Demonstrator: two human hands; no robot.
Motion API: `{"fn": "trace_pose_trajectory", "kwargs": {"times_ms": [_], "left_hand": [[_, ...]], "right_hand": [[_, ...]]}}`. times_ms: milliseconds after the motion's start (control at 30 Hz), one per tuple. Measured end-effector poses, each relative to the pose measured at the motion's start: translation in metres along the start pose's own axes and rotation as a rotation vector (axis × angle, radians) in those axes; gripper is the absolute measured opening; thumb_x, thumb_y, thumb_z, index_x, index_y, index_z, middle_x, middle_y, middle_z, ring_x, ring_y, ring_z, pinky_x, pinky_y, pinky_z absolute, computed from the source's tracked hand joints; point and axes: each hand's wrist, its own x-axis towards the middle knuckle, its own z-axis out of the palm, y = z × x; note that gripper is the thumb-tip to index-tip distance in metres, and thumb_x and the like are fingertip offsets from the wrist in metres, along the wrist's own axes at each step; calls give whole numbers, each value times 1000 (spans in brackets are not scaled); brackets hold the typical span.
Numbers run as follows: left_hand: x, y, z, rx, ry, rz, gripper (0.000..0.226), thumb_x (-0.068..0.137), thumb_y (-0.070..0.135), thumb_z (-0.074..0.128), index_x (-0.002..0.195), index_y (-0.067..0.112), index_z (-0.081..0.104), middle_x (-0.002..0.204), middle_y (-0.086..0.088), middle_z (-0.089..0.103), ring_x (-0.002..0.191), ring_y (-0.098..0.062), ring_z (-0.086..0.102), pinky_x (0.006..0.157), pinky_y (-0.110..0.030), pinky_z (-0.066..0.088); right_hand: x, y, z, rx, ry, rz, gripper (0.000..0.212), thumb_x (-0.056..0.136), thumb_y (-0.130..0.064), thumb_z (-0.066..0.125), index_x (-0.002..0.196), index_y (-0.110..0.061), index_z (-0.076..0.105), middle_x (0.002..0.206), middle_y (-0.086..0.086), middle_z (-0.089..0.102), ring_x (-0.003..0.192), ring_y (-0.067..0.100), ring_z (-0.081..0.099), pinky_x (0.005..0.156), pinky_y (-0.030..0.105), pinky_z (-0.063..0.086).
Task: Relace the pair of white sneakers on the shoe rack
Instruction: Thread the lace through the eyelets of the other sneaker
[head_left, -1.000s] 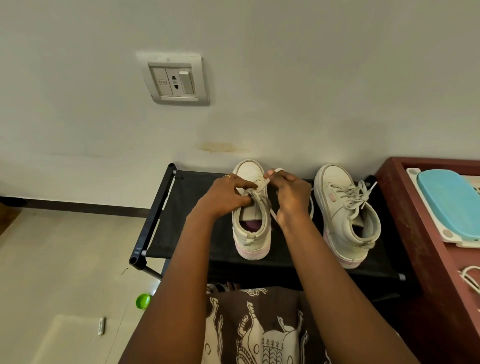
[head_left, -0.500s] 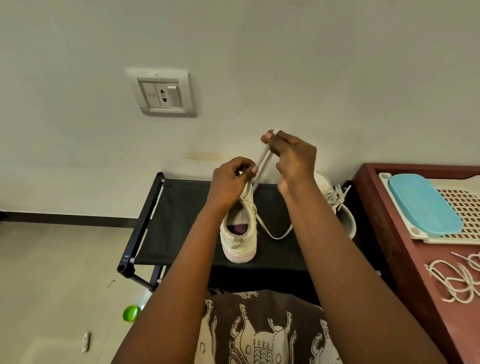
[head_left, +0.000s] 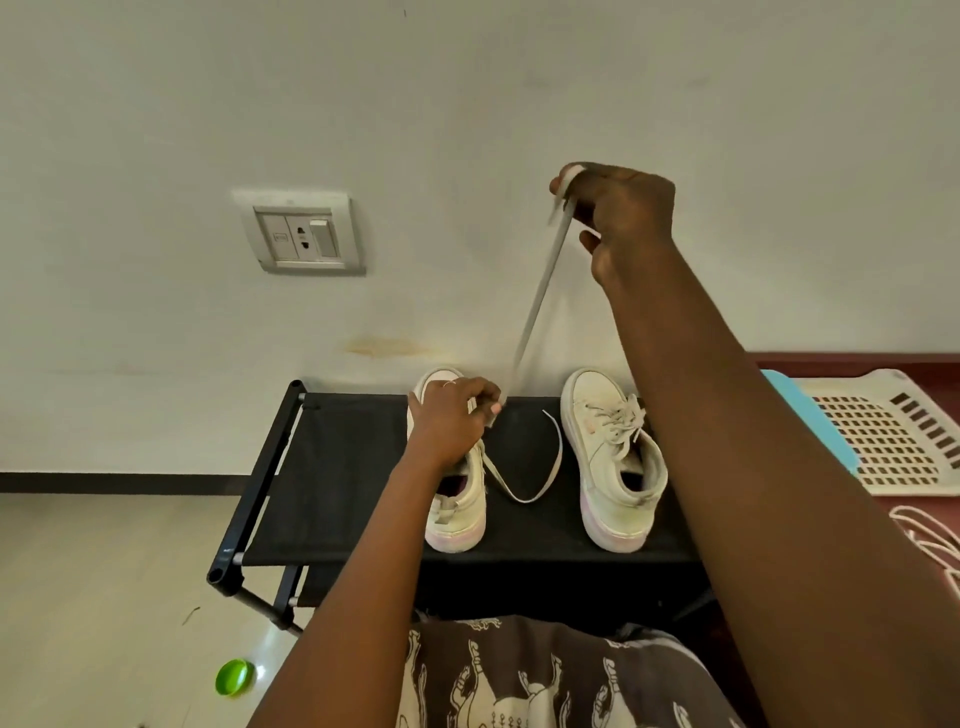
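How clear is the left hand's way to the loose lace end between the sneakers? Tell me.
Probably yes: the loose lace end lies on bare rack fabric right beside the left hand, nothing between them, though that hand grips the left sneaker.

The right hand (head_left: 621, 218) is raised against the wall, pinching a lace (head_left: 537, 301) drawn taut from the left sneaker (head_left: 460, 522). The left hand (head_left: 451, 422) grips that sneaker on the black shoe rack (head_left: 337, 467). The lace's other end lies looped on the rack. The right sneaker (head_left: 613, 457) stands beside it, laced.
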Motion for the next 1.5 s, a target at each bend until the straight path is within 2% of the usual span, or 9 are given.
{"fn": "trace_pose_trajectory", "kwargs": {"times_ms": [200, 333, 467, 567, 733, 800, 967, 1167, 1500], "left_hand": [[-5, 0, -6, -41, -34, 35, 19, 90, 21, 60, 108, 21, 67, 117, 2, 62, 115, -18, 50, 107, -40, 32], [-12, -16, -27, -125, -43, -109, 39, 91, 16, 59, 130, 19, 53, 123, -3, 60, 111, -18, 56, 94, -27, 41], [-19, -39, -45, -46, -95, -213, 26, 89, 19, 63, 113, 11, 67, 113, -6, 68, 103, -17, 61, 95, -26, 43], [-24, -40, -49, -77, -193, -222, 30, 80, 28, 72, 107, 14, 71, 102, 0, 69, 91, -8, 59, 85, -21, 43], [-17, -38, -42, 0, -137, -212, 29, 79, 30, 73, 100, 10, 73, 93, -4, 71, 74, -7, 58, 66, -14, 43], [-16, -38, -40, 21, -124, -209, 26, 82, 30, 70, 95, 8, 74, 86, -7, 71, 68, -11, 59, 59, -17, 45], [-14, -48, -39, -19, -77, -220, 24, 85, 24, 67, 84, 1, 73, 80, -15, 71, 80, -25, 67, 82, -35, 53], [-11, -53, -35, -89, -34, -323, 15, 88, 11, 62, 88, 0, 71, 79, -15, 70, 58, -12, 60, 63, -19, 51], [-8, -56, -34, -202, -44, -387, 16, 90, 5, 57, 92, -3, 70, 80, -10, 65, 66, -16, 62, 58, -16, 51]], "right_hand": [[-1, -4, -7, -20, -101, -21, 9, 89, -6, 61, 81, -8, 65, 73, 6, 66, 60, 12, 62, 57, 19, 50], [-1, 7, -12, -61, -63, -137, 17, 91, -1, 54, 89, -8, 69, 69, 2, 61, 54, 7, 47, 50, 16, 38], [-14, 27, -15, -190, -86, -229, 11, 85, -13, 67, 94, -11, 73, 66, -5, 60, 47, -4, 47, 50, 10, 34], [-27, 50, -16, -260, -131, -204, 2, 80, -19, 73, 81, -17, 74, 67, -1, 66, 60, 1, 56, 65, 19, 44], [-44, 97, -14, -317, -228, -28, 13, 85, -3, 60, 89, -6, 71, 71, 6, 69, 52, 8, 57, 48, 16, 41], [-53, 115, -9, -368, -251, 0, 19, 83, -1, 59, 95, -7, 72, 82, 6, 72, 62, 7, 58, 59, 16, 43], [-72, 160, -1, -556, -345, -17, 17, 82, -16, 69, 98, -12, 75, 97, 2, 74, 89, 12, 66, 87, 27, 51], [-80, 186, 3, -929, -439, -210, 23, 89, -23, 62, 109, -14, 71, 114, 2, 63, 103, 15, 58, 80, 19, 38], [-89, 198, 14, -1180, -446, -565, 27, 98, -20, 48, 111, -12, 69, 117, 1, 57, 100, 18, 58, 73, 26, 49]]}}
